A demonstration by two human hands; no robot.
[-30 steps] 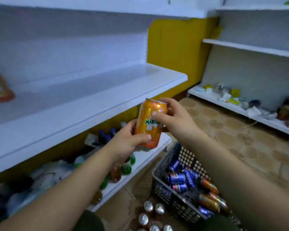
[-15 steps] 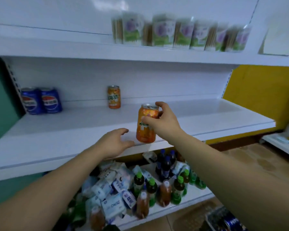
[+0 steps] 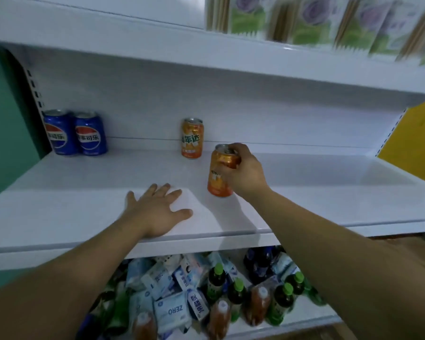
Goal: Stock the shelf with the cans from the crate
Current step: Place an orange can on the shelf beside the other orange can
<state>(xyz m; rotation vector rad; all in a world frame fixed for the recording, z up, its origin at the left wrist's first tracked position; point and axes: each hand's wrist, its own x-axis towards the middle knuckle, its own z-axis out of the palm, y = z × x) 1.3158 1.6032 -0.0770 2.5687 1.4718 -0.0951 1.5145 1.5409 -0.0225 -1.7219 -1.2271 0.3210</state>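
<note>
right hand (image 3: 247, 171) is wrapped round the top of the orange mirinda can (image 3: 219, 173), low over the white shelf (image 3: 329, 192). left hand (image 3: 157, 209) lies flat and empty. probably full, so heavy-ish, stiff and slick; grab mid-body.

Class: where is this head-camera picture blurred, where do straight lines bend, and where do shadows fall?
Head view: packets up top smear with motion blur; the blue cans look sharp; the shelf edge bows from wide-angle distortion; the right hand throws a soft shadow on the shelf beside the held can.
</note>
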